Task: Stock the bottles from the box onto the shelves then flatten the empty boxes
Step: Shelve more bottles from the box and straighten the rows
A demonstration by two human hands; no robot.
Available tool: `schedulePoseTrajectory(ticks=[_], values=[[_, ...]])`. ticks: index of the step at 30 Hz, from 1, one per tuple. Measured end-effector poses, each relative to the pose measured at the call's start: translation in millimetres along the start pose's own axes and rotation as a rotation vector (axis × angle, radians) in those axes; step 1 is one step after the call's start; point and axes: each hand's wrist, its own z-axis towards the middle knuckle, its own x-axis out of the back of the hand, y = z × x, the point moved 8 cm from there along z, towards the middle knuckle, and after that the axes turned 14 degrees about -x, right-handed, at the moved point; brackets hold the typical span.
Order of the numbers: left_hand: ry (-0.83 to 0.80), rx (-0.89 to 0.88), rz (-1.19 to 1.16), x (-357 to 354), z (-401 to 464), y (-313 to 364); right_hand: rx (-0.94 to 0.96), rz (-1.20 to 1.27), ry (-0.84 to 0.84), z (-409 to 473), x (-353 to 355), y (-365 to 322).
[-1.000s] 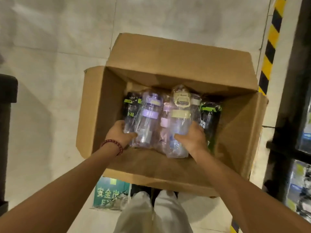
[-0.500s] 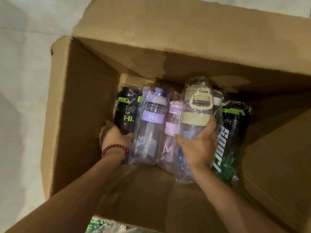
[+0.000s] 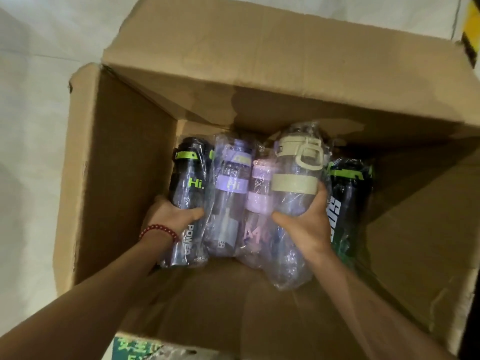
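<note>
An open cardboard box [image 3: 124,162] holds several plastic-wrapped bottles lying side by side. My left hand [image 3: 170,216], with a red bead bracelet at the wrist, grips the black bottle with green "Hi." lettering [image 3: 191,178] at the left of the row. My right hand [image 3: 306,224] is closed around the clear bottle with a beige lid and band [image 3: 296,175], which sits higher than its neighbours. Between them lie a purple "Hi." bottle [image 3: 230,193] and a smaller pink-lilac bottle [image 3: 258,193]. A black and green bottle [image 3: 345,193] lies at the far right.
The box flaps stand open at the back [image 3: 259,55] and right [image 3: 415,229]. Pale floor [image 3: 31,126] surrounds the box on the left. A green sign with white characters [image 3: 135,349] lies under the near edge. A yellow-black striped post [image 3: 471,27] shows at the top right.
The view has closed in on the box over the last second. My left hand has wrapped tighter around the black bottle; the beige-lidded bottle has tilted and risen slightly in my right hand.
</note>
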Motion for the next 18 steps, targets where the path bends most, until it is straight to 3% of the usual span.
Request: schedulePoseTrajectory(ticks=[4,13,18], values=[[-0.047,0.029,-0.154,12,-38,10,-0.050,0.056,-0.105,-24,11,-4],[-0.121,-0.163,-0.212,75,-144,86,-0.058,0.177,-0.228,-142,60,-30],[-0.080,-0.275,-0.270,126,-216,140,-0.012,0.240,-0.235,-208,102,-66]])
